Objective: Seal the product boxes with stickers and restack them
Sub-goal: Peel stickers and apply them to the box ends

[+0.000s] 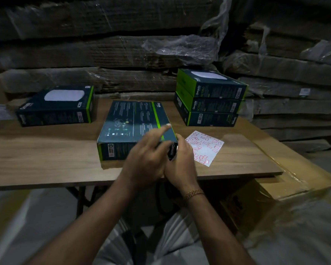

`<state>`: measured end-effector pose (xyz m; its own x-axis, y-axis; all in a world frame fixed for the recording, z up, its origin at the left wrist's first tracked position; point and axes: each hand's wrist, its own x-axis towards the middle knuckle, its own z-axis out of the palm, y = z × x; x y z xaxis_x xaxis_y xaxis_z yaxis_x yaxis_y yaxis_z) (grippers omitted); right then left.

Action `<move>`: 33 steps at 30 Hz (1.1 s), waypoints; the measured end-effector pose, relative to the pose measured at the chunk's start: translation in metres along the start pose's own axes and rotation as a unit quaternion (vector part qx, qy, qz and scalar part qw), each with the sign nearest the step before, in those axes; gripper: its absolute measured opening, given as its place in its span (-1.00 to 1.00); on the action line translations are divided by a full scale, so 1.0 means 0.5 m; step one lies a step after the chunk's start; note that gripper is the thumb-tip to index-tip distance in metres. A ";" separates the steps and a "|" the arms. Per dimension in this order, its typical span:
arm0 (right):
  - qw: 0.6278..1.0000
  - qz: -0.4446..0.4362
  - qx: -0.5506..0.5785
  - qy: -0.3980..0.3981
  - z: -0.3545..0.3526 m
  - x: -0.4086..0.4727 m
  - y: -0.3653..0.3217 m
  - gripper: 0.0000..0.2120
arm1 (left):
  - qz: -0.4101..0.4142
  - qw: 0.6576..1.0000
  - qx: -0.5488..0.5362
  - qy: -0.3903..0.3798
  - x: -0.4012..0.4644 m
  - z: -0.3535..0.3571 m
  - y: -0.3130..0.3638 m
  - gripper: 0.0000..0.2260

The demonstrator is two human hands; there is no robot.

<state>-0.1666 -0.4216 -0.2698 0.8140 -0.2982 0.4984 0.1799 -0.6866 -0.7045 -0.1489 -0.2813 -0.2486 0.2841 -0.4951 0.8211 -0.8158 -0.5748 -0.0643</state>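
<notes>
Reaching forward from the lower frame, both forearms converge on the near right corner of the middle product box point(130, 127), which lies flat, back side up, on the wooden table point(46, 161). Left hand point(147, 155): wrist roughly level, fingers loosely extended, index finger straight and pointing out over the box's top near its green edge stripe; no object seen held in it. Right hand point(182, 161): angled in from the right, a gold bracelet point(194, 194) at the wrist, fingers curled round the box's right front corner, thumb side against the end face printed "Omada". The two hands touch or overlap at the palms; exact finger contact is blurred.

Sticker sheet point(205, 148): white with red-outlined labels, flat on the table just right of the right hand, partly covered by it.

Stack of three boxes point(210, 98): rear right of the table, top one slightly skewed. Single box point(55, 106): rear left, face up, well apart from the middle one.

Shrink-wrapped cardboard bundles point(122, 50) fill the background. Brown carton point(287, 169) beside the table, right.
</notes>
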 end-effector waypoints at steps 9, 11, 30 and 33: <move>0.968 0.063 0.065 0.233 -0.140 0.018 0.106 -0.59 | -0.038 0.990 -0.077 -0.113 0.058 0.089 0.053 -0.58; 0.974 0.082 0.028 0.208 -0.182 0.050 0.141 -0.61 | -0.039 0.990 -0.062 -0.121 0.062 0.106 0.050 -0.69; 0.982 0.049 -0.181 0.017 -0.195 0.126 0.223 -0.69 | -0.246 0.918 -0.103 -0.295 0.128 0.180 0.124 -0.54; 0.985 0.053 -0.162 0.030 -0.199 0.123 0.221 -0.64 | -0.274 0.904 -0.138 -0.298 0.125 0.182 0.113 -0.54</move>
<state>-0.1518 -0.5818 -0.2668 0.7827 -0.4116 0.4668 -0.0976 -0.8220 -0.5611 -0.1312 -0.4041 -0.2526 0.8374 -0.4956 0.2307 -0.5418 -0.6967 0.4701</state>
